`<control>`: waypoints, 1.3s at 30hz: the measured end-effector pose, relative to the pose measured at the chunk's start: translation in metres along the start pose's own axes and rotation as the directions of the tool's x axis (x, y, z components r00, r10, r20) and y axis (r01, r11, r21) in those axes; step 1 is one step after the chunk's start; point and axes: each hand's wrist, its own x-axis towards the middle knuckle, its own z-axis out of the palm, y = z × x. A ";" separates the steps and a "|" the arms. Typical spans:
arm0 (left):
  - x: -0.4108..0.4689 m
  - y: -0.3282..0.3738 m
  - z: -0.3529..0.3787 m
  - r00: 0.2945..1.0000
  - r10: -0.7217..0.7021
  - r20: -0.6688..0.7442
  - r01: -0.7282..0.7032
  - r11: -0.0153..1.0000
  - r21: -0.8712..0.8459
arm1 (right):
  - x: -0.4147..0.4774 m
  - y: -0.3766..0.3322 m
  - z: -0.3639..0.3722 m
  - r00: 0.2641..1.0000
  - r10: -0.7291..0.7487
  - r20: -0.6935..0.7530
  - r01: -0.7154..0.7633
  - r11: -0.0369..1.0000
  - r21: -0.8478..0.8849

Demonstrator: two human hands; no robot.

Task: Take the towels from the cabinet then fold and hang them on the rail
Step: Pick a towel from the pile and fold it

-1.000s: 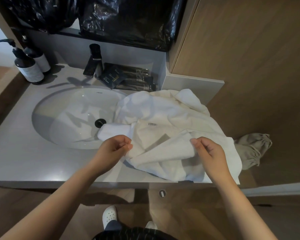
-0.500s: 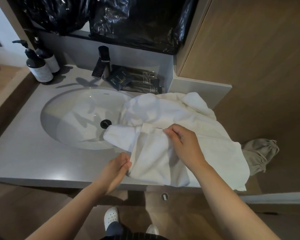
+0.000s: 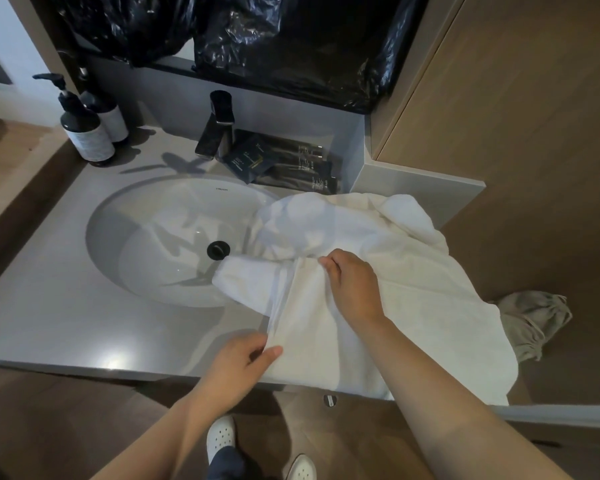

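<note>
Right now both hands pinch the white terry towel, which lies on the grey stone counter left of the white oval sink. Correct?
Only the side is wrong. The head view shows the white terry towel lying on the grey stone counter right of the white oval sink, one corner reaching over its rim. The left hand and right hand do both pinch it.

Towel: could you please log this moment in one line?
phase: folding | towel: on counter | left hand: pinching edge | right hand: gripping fold

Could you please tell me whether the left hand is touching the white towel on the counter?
Touching. The head view shows the left hand pinching the near folded edge of the white towel, with no gap between them.
</note>
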 end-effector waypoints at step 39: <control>0.032 0.009 0.010 0.978 -0.207 0.036 0.208 0.978 -0.011 | -0.018 0.043 -0.013 0.978 -0.201 -0.056 0.181 0.950 -0.253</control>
